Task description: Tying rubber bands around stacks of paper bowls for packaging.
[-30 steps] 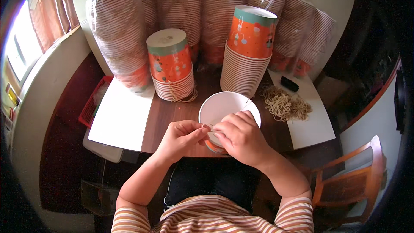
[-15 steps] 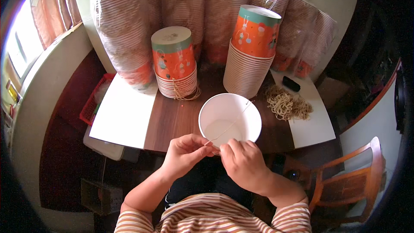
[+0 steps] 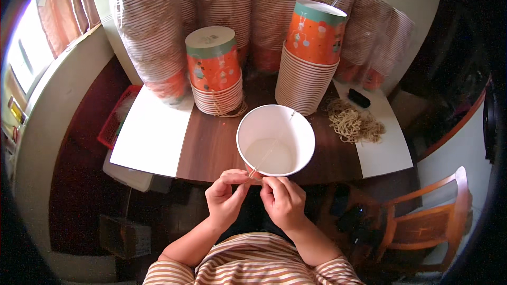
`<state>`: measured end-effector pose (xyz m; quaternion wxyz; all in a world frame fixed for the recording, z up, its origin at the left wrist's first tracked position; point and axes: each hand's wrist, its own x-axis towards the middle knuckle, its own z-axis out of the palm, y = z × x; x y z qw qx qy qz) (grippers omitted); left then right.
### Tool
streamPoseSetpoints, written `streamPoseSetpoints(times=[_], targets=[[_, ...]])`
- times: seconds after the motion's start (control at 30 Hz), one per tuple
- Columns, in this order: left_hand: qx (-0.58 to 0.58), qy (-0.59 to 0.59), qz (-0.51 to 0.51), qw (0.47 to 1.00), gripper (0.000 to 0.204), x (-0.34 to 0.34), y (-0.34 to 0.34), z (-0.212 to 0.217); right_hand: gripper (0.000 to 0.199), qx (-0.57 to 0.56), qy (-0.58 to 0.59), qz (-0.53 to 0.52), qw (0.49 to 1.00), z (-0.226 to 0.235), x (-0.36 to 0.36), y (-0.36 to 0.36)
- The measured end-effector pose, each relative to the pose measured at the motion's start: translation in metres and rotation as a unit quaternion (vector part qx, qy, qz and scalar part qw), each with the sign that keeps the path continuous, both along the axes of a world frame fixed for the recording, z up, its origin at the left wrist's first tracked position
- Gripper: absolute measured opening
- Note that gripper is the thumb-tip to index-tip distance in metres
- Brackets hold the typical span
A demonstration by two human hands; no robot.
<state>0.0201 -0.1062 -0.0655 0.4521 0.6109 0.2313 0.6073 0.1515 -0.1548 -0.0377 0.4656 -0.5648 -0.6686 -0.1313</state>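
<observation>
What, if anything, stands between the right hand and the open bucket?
Nothing visible: the right hand is close to the near rim of the open bucket. A thin cord crosses its mouth from far rim to near.

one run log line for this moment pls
left hand: pinching string | right hand: fingertips beside left's, hold unclear | bucket: mouth open, string crossing it | cord pile: right of bucket

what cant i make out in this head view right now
In the head view:
- any knot in the string: too small, partly covered by left hand and right hand
- outside of the cup: mostly hidden by its rim
- tops of the middle bagged stacks: cut by upper edge
- red basket's contents: blurred
</observation>
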Motion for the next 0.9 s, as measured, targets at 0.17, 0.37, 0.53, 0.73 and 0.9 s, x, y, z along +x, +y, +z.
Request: streamPoseSetpoints(times=[0.17, 0.37, 0.53, 0.73, 0.9], targets=[[-0.138, -0.016, -0.028, 0.990, 0.008, -0.004, -0.006, 0.003, 0.020, 0.003, 0.005, -0.012, 1.000, -0.002, -0.001, 0.005], [-0.289, -0.155, -0.135, 0.935, 0.010, -0.001, 0.000, 0.003, 0.011, -0.010, 0.130, 0.040, 0.991, -0.020, -0.005, 0.020], [-0.294, -0.160, -0.148, 0.931, 0.010, -0.007, 0.004, 0.001, 0.015, -0.215, 0.527, 0.247, 0.784, -0.021, -0.007, 0.024], [-0.257, -0.150, -0.128, 0.946, 0.009, -0.007, 0.001, 0.005, 0.018, -0.236, 0.564, 0.280, 0.740, -0.017, -0.004, 0.019], [-0.239, -0.095, -0.092, 0.962, 0.009, -0.009, -0.001, 0.004, 0.018, -0.229, 0.544, 0.288, 0.754, -0.009, -0.006, 0.019]])
